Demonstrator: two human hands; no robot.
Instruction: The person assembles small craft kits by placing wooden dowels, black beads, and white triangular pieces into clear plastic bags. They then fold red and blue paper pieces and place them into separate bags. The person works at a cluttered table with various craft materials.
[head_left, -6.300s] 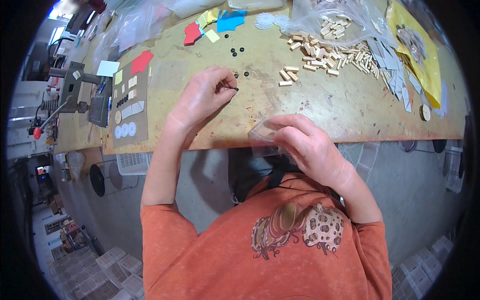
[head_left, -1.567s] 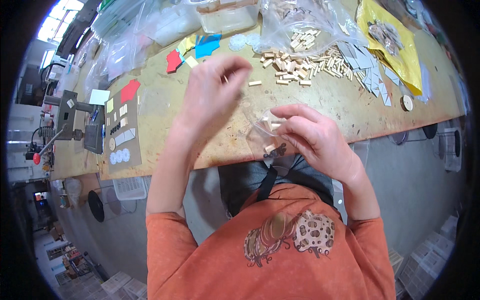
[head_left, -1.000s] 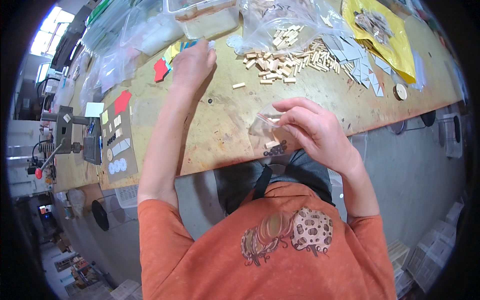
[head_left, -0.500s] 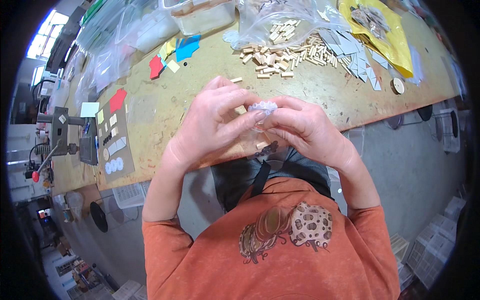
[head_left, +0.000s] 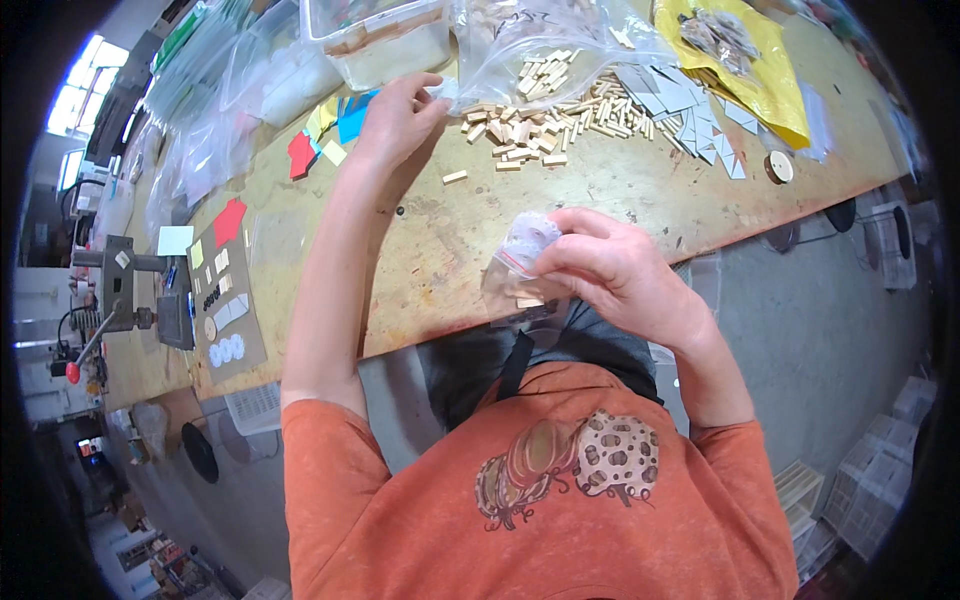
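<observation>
Head view: the right hand [head_left: 620, 275] pinches a small clear plastic zip bag [head_left: 515, 270] above the near edge of the worn wooden workbench [head_left: 640, 190]. The left hand [head_left: 395, 120] reaches far, fingers closed on white discs [head_left: 445, 92] beside the pile of pale wooden blocks [head_left: 530, 125].

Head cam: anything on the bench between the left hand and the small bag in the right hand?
Mostly bare bench; one stray wooden block and a small black dot lie there.
</observation>
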